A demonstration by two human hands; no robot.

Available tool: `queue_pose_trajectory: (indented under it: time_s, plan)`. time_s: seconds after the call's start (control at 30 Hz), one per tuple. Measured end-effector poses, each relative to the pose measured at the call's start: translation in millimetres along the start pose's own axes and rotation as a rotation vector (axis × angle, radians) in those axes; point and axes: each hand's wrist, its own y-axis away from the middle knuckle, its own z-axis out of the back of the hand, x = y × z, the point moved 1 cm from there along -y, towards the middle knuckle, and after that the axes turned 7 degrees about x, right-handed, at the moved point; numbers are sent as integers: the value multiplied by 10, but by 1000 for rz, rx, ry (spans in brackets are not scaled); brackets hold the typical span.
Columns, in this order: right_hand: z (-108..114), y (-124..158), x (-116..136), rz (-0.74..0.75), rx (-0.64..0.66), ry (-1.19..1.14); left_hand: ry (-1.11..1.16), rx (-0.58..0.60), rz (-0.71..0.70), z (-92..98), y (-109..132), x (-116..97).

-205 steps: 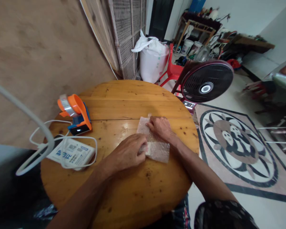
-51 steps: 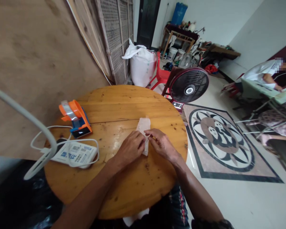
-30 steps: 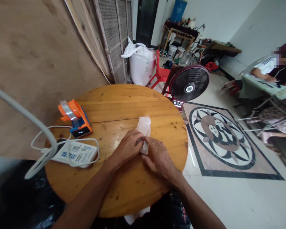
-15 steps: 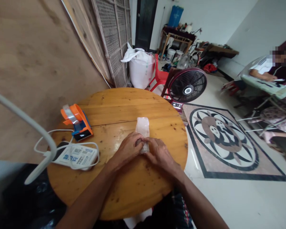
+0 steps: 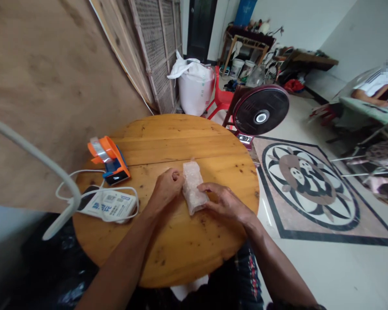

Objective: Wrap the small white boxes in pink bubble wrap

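The person's left hand (image 5: 170, 185) is curled with its fingers drawn in, at the left edge of a pale, translucent packet of bubble wrap (image 5: 194, 185); whether the fingers pinch that edge cannot be told. The right hand (image 5: 224, 200) is at the packet's opposite edge, thumb and forefinger parted, the forefinger touching its side and the thumb at its near corner; whether they grip it cannot be told either. The packet lies between the two hands, its far end reaching beyond them, on a round, varnished table of yellow-brown wooden planks (image 5: 168, 142).

Left of the left hand is a white box printed in blue and black (image 5: 113, 206), with a loop of white cable (image 5: 134, 189) lying across it. Just beyond that box, also left of the left hand, stands an orange and blue tape dispenser (image 5: 111, 159) with a clear strip over its roll.

Beyond the right hand, past the table's edge, is a dark-red fan with a round black grille (image 5: 261, 110). Beyond both hands, off the table, are a full white sack (image 5: 195, 88) and a red plastic chair (image 5: 221, 99).
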Motion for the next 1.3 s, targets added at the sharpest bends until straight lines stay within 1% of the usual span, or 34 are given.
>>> queue_pose_trajectory:
  time_s: [0.1, 0.23, 0.33, 0.4, 0.47, 0.53, 0.57, 0.7, 0.77, 0.83, 0.9, 0.97, 1.03, 1.1, 1.2, 1.3]
  plan:
    - [-28, 54, 18, 24, -2, -29, 47, -8, 66, -17, -20, 45]
    - [-53, 121, 39, 49, -18, -42, 111, 52, 110, -46, -36, 32]
    - [-52, 136, 48, 60, -17, -30, 196, 82, 168, -64, -43, -15]
    - [-46, 137, 50, 68, -15, -9, 267, 122, 203, -74, -37, -60]
    - [-45, 141, 46, 73, -10, 13, 320, 191, 213, -73, -24, -103]
    - [-52, 149, 36, 78, -11, 21, 330, 257, 222, -49, -13, -123]
    - [-59, 154, 29, 84, -13, 19, 306, 269, 226, -28, -12, -122]
    - [-94, 175, -8, 126, -35, 18, 175, 283, 237, 56, -21, -87]
    - [-104, 181, -21, 135, -32, 26, 133, 285, 242, 63, -20, -84]
    - [-101, 181, -22, 134, -23, 29, 115, 254, 212, 46, -11, -100]
    - [-83, 174, -9, 129, -15, 26, 147, 201, 152, 18, 5, -124]
    - [-53, 159, 12, 122, -6, 27, 230, 165, 120, -5, 22, -144]
    - [-19, 136, 34, 119, 13, 33, 337, 177, 159, -15, 33, -154]
    - [9, 110, 46, 121, 38, 40, 405, 219, 210, -12, 31, -156]
    - [31, 83, 43, 132, 62, 41, 385, 253, 189, -9, 6, -152]
    - [32, 80, 31, 132, 69, 39, 352, 215, 117, -44, -23, -133]
